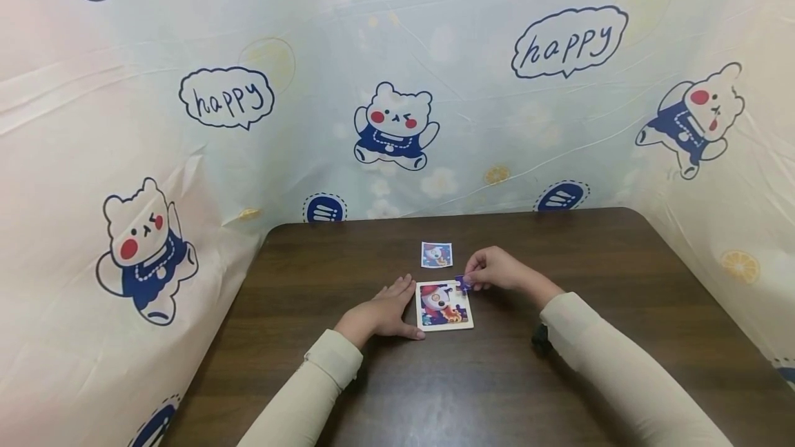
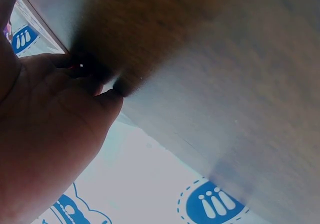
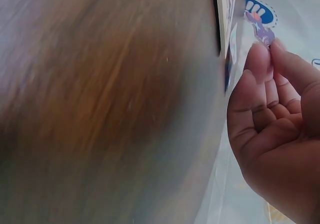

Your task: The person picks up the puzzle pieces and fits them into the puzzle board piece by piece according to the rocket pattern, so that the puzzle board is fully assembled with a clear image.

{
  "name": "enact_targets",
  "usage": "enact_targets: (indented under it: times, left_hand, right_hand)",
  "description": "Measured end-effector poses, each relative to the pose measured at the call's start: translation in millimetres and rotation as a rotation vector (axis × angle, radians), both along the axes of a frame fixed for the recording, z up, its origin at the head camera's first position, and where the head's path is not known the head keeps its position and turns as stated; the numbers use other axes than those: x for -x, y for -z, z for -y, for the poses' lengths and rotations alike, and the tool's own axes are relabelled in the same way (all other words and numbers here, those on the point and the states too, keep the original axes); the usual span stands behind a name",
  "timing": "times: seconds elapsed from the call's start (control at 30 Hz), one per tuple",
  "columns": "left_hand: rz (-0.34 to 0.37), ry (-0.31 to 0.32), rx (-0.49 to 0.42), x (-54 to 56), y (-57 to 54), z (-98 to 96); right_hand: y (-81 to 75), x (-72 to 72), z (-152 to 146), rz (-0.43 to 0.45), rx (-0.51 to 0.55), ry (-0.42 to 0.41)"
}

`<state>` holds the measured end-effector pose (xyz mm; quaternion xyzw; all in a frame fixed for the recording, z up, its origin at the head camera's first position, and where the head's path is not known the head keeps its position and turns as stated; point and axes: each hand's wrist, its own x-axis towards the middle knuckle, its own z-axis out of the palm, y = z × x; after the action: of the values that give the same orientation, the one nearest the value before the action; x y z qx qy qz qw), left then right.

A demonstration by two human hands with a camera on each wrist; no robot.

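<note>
A small square jigsaw puzzle in a white frame lies on the wooden table, showing a white cartoon character on a purple and red picture. My right hand pinches a purple jigsaw piece between thumb and index finger at the puzzle's upper right corner. In the head view that piece overlaps the frame's edge. My left hand rests flat on the table along the puzzle's left side, thumb at the lower left corner and fingers spread toward the upper left. The left wrist view shows mostly its palm side.
Just beyond the puzzle lies a small picture card with a similar image. The dark brown table has rounded far corners and meets a pale printed curtain with bears and "happy" bubbles, which also hangs at both sides.
</note>
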<state>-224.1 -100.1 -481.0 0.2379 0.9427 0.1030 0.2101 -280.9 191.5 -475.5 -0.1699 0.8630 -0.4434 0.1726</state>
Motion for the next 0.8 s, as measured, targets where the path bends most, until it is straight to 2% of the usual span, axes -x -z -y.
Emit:
enact_targets:
  times: [0.2, 0.5, 0.8]
  left_hand:
    - [0.002, -0.002, 0.011, 0.7, 1.0, -0.1]
    - [0.006, -0.007, 0.017, 1.7, 2.0, 0.1]
    - [0.002, -0.007, 0.013, 1.6, 3.6, 0.5]
  right_hand:
    - [5.3, 1.9, 7.9, 0.050, 0.000, 0.039]
    - [13.1, 5.4, 17.8, 0.062, -0.019, 0.063]
    - [13.7, 5.5, 24.4, 0.053, -0.050, 0.084]
